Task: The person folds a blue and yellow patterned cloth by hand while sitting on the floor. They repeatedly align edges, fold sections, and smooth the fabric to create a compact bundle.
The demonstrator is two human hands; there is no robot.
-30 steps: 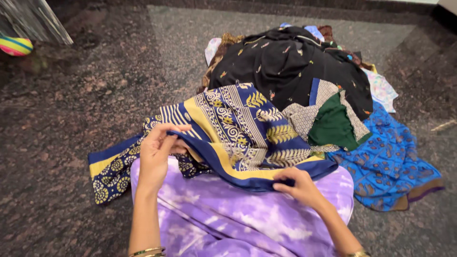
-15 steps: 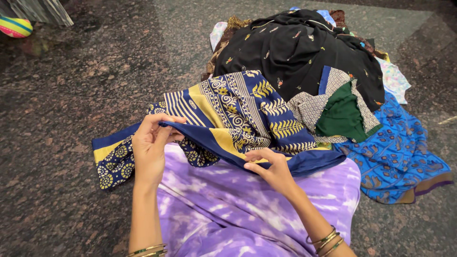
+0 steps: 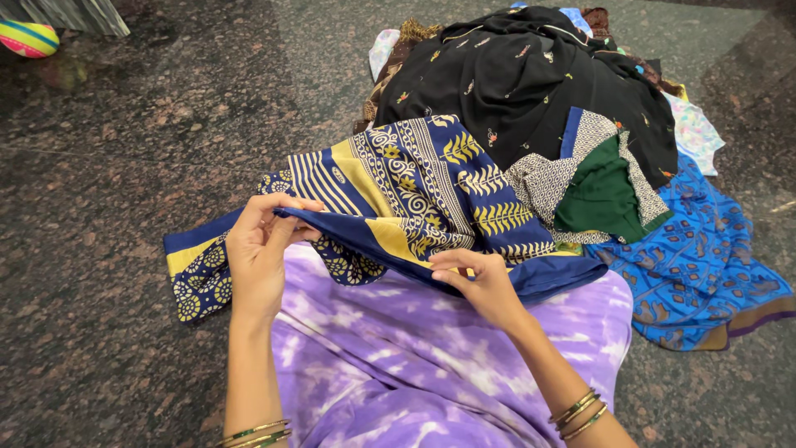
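Cloth (image 3: 414, 187), navy with yellow block-print bands, folded between left hand (image 3: 257, 257) and right hand (image 3: 481, 282).

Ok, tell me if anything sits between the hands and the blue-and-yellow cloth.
Nothing visible does. The left hand and right hand both already pinch the edge of the blue-and-yellow cloth directly.
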